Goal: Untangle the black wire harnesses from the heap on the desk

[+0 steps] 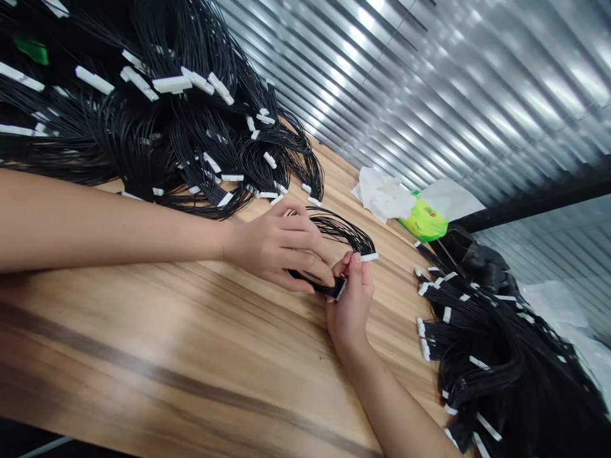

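A black wire harness (341, 222) is bent into a loop above the wooden table, with a white connector (369, 257) on one end and a black connector (340, 288) on the other. My right hand (352, 299) is closed on the harness, both connectors close to its thumb and fingertips. From the left, my left hand (281, 245) reaches over the loop with its fingers stretched out and slightly apart. Its index fingertip lies by the wires at the black connector. Some wires pass behind this hand, where they are hidden.
A large heap of black harnesses (191, 127) with white connectors covers the far left of the table (200, 356). Another harness pile (496, 369) lies at the right edge. White tissue (384, 194) and a green packet (424, 219) sit at the back, near a corrugated metal wall (429, 95).
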A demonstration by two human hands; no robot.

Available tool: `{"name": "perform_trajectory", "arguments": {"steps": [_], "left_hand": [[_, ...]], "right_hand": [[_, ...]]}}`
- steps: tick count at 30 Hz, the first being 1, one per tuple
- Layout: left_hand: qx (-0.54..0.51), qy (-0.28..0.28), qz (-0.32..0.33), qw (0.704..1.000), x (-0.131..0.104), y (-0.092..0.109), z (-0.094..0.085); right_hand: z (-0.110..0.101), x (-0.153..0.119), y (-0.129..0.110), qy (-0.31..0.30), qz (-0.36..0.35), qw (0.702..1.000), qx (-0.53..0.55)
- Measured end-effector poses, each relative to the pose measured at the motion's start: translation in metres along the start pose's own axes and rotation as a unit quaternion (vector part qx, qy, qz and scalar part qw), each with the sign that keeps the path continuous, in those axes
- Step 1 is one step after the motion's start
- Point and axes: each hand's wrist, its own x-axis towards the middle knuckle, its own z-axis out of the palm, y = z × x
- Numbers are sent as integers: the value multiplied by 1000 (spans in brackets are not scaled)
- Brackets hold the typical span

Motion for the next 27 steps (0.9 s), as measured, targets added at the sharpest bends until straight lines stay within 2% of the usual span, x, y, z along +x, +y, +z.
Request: {"name": "perform_trajectory", "arguments": {"steps": [3, 13, 19, 27], "left_hand": [[29, 1, -11, 1000, 1, 0, 1], [144, 81, 56, 985, 2, 0, 0], [140, 52, 84, 985, 4, 1, -2], [101, 13, 47, 994, 3, 1, 2]], "right_hand": [[0, -1, 1, -6, -4, 1000, -10], [-1, -1, 2, 2, 4, 1000, -12], [-1, -1, 1, 2, -1, 1000, -14], [0, -2, 2, 4, 1, 999, -33]]}}
